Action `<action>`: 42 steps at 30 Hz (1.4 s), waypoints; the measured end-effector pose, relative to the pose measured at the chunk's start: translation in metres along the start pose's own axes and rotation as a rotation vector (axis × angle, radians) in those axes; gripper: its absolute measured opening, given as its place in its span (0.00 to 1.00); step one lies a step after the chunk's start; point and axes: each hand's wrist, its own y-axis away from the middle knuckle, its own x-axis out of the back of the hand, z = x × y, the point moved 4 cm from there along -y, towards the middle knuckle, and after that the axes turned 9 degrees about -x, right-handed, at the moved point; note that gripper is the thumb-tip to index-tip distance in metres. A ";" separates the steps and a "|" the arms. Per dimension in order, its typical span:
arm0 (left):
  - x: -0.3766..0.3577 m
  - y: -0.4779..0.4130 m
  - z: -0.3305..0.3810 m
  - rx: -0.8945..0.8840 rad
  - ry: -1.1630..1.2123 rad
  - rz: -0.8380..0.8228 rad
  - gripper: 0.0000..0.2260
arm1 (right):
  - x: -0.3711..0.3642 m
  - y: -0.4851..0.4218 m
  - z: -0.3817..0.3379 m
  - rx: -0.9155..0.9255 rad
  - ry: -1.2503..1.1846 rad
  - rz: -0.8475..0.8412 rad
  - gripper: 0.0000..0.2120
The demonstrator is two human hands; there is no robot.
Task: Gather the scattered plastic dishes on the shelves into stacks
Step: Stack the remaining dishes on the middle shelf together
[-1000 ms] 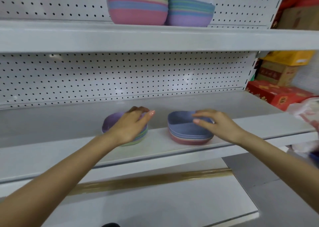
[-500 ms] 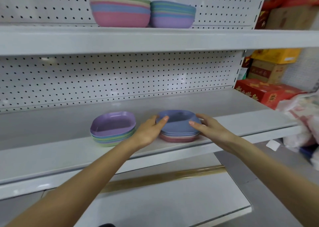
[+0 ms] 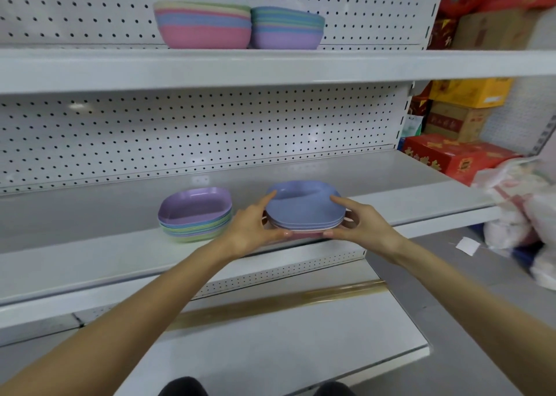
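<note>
**Two hands hold one stack of plates on the middle shelf**

Both thumbs press on the front edge of the blue-topped stack [image 3: 304, 212], low down, where a pink plate shows at the bottom; the two thumb tips almost meet there. The left index finger [image 3: 264, 200] lies straight along the left rim of the top blue plate; the right index finger [image 3: 343, 203] lies on the right rim in the same way. The other fingers are behind the stack and I cannot tell how they lie. So the left hand [image 3: 252, 233] and the right hand [image 3: 364, 227] pinch the stack from its two sides, between thumb and index finger; both bare forearms reach up from the bottom corners of the view.

This stack is near the front edge of the middle shelf [image 3: 105, 260]; whether it rests on the shelf or is a little lifted, I cannot tell. Just beside it on the left, not touching, sits a second stack of plates [image 3: 195, 215], purple on top, with green and blue edges under it.

Behind stands the white pegboard [image 3: 210, 131]. On the upper shelf [image 3: 270, 64], two stacks of bowls stand side by side and touching: the pink-bottomed one [image 3: 204, 28] on the left, the purple-bottomed one [image 3: 285, 30] on the right. Below is the lower shelf [image 3: 285, 341] with a gold strip [image 3: 285, 299]. At the right are a red box [image 3: 457, 158], a yellow box [image 3: 472, 92] and a white plastic bag [image 3: 526, 212].
</note>
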 end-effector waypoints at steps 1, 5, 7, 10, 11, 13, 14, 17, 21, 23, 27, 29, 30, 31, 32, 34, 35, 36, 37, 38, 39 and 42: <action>0.002 0.002 0.003 -0.021 0.033 0.022 0.42 | 0.001 0.005 -0.004 0.027 0.020 0.015 0.37; 0.014 0.016 0.018 -0.083 0.048 0.102 0.39 | 0.008 0.028 -0.026 0.133 0.138 0.077 0.33; 0.023 0.028 0.031 -0.105 -0.030 0.138 0.35 | 0.010 0.042 -0.039 0.161 0.180 0.100 0.31; 0.035 0.049 0.050 -0.128 -0.097 0.167 0.27 | 0.011 0.064 -0.058 0.199 0.235 0.112 0.25; 0.038 0.055 0.054 -0.140 -0.084 0.171 0.26 | 0.010 0.072 -0.065 0.214 0.240 0.109 0.22; 0.047 0.069 0.065 -0.169 -0.058 0.186 0.24 | 0.008 0.087 -0.077 0.250 0.222 0.113 0.19; 0.052 0.076 0.072 -0.184 -0.055 0.202 0.23 | 0.008 0.095 -0.084 0.271 0.200 0.122 0.19; 0.068 0.094 0.096 -0.230 -0.032 0.267 0.20 | 0.006 0.118 -0.106 0.338 0.141 0.140 0.19; 0.087 0.115 0.125 -0.277 -0.010 0.332 0.19 | 0.006 0.144 -0.140 0.394 0.134 0.149 0.20; 0.097 0.124 0.139 -0.292 -0.017 0.371 0.23 | 0.009 0.154 -0.155 0.407 0.136 0.159 0.19; 0.120 0.140 0.172 -0.340 -0.088 0.480 0.31 | 0.015 0.168 -0.184 0.457 0.153 0.177 0.23; 0.132 0.144 0.186 -0.367 -0.102 0.522 0.31 | 0.019 0.171 -0.198 0.488 0.125 0.173 0.23; 0.137 0.144 0.192 -0.369 -0.112 0.537 0.30 | 0.021 0.172 -0.205 0.509 0.110 0.166 0.23; 0.143 0.143 0.197 -0.364 -0.123 0.548 0.30 | 0.023 0.172 -0.212 0.527 0.101 0.162 0.23; 0.149 0.140 0.202 -0.360 -0.129 0.552 0.30 | 0.024 0.170 -0.220 0.542 0.093 0.158 0.23; 0.160 0.133 0.210 -0.364 -0.140 0.554 0.30 | 0.029 0.165 -0.233 0.563 0.064 0.145 0.22; 0.167 0.129 0.213 -0.369 -0.147 0.556 0.29 | 0.031 0.161 -0.239 0.571 0.058 0.142 0.22; 0.173 0.124 0.215 -0.375 -0.151 0.558 0.29 | 0.032 0.155 -0.245 0.577 0.057 0.143 0.22; 0.179 0.120 0.216 -0.382 -0.151 0.563 0.29 | 0.033 0.149 -0.251 0.585 0.061 0.147 0.22; 0.186 0.114 0.217 -0.386 -0.149 0.568 0.29 | 0.033 0.142 -0.258 0.592 0.069 0.152 0.23; 0.194 0.109 0.215 -0.385 -0.149 0.573 0.29 | 0.032 0.134 -0.264 0.601 0.075 0.156 0.23; 0.216 0.087 0.207 -0.356 -0.124 0.588 0.29 | 0.027 0.105 -0.282 0.617 0.044 0.155 0.22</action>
